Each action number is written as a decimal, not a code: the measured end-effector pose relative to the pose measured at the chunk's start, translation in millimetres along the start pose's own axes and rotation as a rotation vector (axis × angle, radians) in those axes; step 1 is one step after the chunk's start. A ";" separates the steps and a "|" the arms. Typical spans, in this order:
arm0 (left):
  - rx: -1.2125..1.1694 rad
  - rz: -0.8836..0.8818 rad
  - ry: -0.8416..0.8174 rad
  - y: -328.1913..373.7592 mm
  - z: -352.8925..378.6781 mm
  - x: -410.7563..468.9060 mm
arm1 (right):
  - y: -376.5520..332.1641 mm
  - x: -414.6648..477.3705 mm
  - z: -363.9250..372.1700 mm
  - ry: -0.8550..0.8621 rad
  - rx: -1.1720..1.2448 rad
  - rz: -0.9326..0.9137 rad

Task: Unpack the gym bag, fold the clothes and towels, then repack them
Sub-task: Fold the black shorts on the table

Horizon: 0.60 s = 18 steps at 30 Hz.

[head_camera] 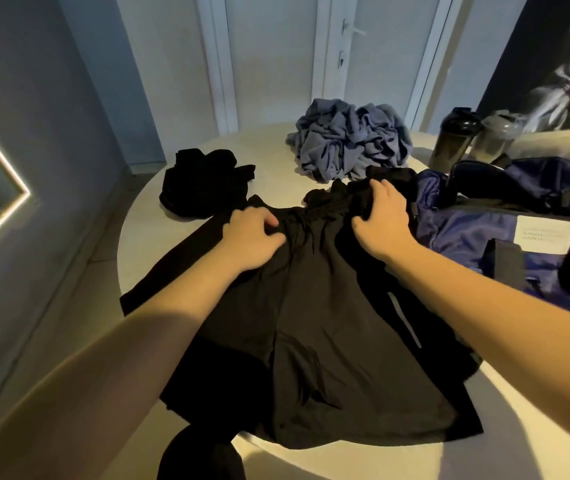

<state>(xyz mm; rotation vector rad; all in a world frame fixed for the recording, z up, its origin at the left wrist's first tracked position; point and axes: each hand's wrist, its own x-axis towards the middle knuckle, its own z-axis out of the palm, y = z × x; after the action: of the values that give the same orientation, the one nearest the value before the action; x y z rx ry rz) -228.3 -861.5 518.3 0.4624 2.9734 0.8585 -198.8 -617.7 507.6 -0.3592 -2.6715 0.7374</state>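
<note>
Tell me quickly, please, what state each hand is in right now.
Left hand: fingers curled, pinching the waistband of the black shorts.
Right hand: fingers curled round the bunched top edge of the same shorts.

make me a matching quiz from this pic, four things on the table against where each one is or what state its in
Things:
1 grey-blue cloth pile
2 navy gym bag
3 black garment
4 dark shaker bottle

Places or states:
A spread out, gripped by the left hand and right hand
B standing at the far right
C crumpled at the far middle
D slumped on the right side

Pairs: 1-C, 2-D, 3-A, 4-B
</note>
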 end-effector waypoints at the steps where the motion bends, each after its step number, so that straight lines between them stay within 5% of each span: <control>1: -0.014 0.023 -0.051 6.3 0.3 -17.2 | 0.6 -13.4 -1.6 -0.005 0.035 -0.025; 8: 0.085 0.086 -0.112 40.5 27.9 -143.1 | 37.0 -125.2 -18.2 -0.137 0.056 0.048; 18: 0.102 0.131 -0.214 67.1 77.9 -198.3 | 67.0 -186.9 -48.1 -0.102 -0.190 0.284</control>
<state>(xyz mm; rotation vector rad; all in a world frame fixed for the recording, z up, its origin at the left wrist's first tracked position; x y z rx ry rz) -12.8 -823.3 473.4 0.7104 2.8234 0.6222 -0.2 -601.8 462.1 -0.7831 -2.8285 0.5939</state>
